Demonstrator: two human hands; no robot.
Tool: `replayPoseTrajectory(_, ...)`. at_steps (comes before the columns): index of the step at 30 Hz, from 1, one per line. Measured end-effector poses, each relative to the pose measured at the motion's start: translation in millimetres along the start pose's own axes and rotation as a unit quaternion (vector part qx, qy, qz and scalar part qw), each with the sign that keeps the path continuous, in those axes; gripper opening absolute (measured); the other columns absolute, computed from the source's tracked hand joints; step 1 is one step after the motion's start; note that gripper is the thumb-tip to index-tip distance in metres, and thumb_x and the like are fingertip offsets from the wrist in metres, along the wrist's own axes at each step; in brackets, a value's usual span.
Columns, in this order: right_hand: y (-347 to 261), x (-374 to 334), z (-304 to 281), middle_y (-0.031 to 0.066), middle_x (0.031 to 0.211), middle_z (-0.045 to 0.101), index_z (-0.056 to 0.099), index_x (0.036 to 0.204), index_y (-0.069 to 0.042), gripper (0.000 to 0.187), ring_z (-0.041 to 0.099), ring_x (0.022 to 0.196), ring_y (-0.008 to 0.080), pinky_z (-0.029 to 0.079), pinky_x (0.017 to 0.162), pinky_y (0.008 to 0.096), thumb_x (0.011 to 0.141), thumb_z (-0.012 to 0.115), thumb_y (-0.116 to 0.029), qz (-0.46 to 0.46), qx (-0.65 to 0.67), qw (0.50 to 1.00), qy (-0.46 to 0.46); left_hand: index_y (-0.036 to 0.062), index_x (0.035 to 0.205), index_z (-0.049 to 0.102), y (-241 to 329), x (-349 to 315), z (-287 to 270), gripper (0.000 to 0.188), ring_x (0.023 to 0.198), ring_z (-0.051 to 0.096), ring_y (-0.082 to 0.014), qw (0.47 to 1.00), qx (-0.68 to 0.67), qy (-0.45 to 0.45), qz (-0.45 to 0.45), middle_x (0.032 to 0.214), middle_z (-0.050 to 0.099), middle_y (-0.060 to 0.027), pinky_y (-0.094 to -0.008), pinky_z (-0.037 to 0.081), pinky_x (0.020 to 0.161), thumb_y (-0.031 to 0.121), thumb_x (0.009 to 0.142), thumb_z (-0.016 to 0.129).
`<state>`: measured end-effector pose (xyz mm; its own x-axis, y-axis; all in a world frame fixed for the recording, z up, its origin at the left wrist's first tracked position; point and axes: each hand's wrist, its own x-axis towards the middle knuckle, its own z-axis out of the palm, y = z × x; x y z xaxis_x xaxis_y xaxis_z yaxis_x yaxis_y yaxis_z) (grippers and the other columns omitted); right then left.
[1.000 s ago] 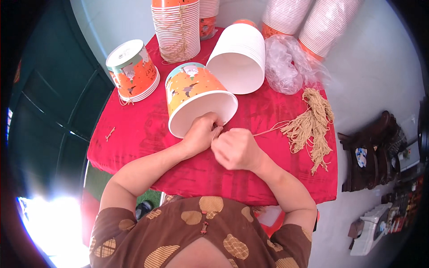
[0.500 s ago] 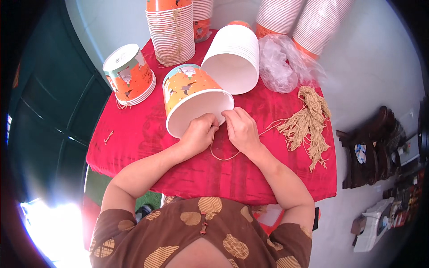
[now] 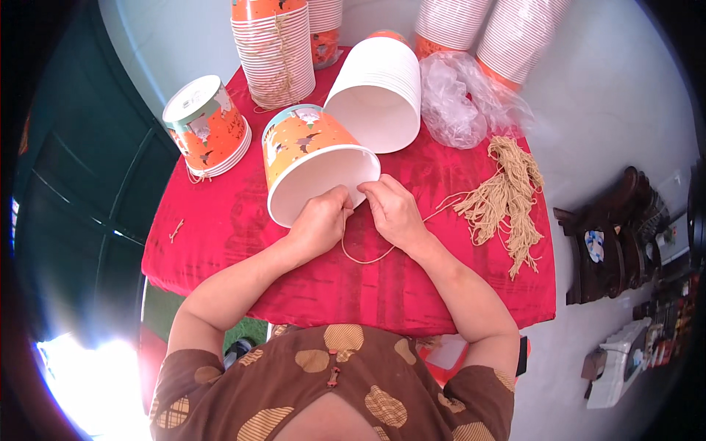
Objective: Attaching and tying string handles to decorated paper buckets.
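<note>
An orange paper bucket (image 3: 312,140) lies tipped on the red-covered table, its white mouth facing me. My left hand (image 3: 321,224) is closed at the mouth's lower right, fingertips pinching a thin tan string (image 3: 362,262). Beside it, my right hand (image 3: 396,213) has thumb and fingers pinched together at the bucket's right rim; the tips partly hide what they grip. From my left hand the string loops down and passes under my right wrist, toward a bundle of tan strings (image 3: 507,206) on the right.
Behind the bucket, a nested row of white buckets (image 3: 379,110) lies sideways. A short upturned stack (image 3: 209,132) stands left, a taller stack (image 3: 273,59) at the back. Crumpled clear plastic (image 3: 456,99) sits by wrapped stacks (image 3: 523,37) at back right. A string scrap (image 3: 176,231) lies left.
The whole view has shifted slightly. Both hands stay at the bucket's rim, with only a slight change at the fingertips; the string loop still hangs between them.
</note>
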<state>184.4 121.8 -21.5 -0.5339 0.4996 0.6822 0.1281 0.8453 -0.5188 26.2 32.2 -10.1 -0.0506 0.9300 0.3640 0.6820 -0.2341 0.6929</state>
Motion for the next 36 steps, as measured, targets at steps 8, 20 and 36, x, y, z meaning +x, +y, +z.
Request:
replayPoseTrajectory(8, 2.3, 0.1, -3.2, 0.0153, 0.083, 0.058, 0.064, 0.095, 0.002, 0.012, 0.06, 0.076, 0.0324, 0.05, 0.067, 0.04, 0.085, 0.059, 0.003, 0.019, 0.003, 1.0, -0.013, -0.0003, 0.088, 0.056, -2.4, 2.1, -2.8, 0.008, 0.073, 0.066, -0.0227, 1.0, -0.022, -0.008, -0.017, 0.075, 0.063, -0.0116, -0.035, 0.05, 0.064, -0.001, 0.086, 0.063)
replayPoseTrajectory(20, -3.0, -1.4, -5.5, 0.0179, 0.094, 0.061, 0.064, 0.096, 0.003, 0.029, 0.061, 0.086, 0.0335, 0.051, 0.072, 0.0398, 0.07, 0.052, 0.009, 0.024, 0.001, 0.998, -0.061, -0.0054, 0.124, 0.043, -7.3, 6.7, -10.8, 0.04, 0.078, 0.061, -0.0174, 0.953, -0.256, -0.063, -0.151, 0.091, 0.061, -0.0128, -0.0299, 0.051, 0.068, -0.006, 0.084, 0.045)
replayPoseTrajectory(36, -14.1, -7.4, 11.4, 0.0144, 0.09, 0.061, 0.062, 0.082, 0.0, 0.02, 0.06, 0.086, 0.0319, 0.049, 0.074, 0.042, 0.076, 0.075, -0.014, 0.109, -0.032, 0.993, -0.029, -0.0056, 0.147, 0.016, -7.7, 1.9, -6.6, 0.07, 0.094, 0.06, -0.0222, 0.954, -0.264, -0.082, -0.115, 0.105, 0.057, -0.017, -0.0321, 0.051, 0.084, -0.013, 0.081, 0.038)
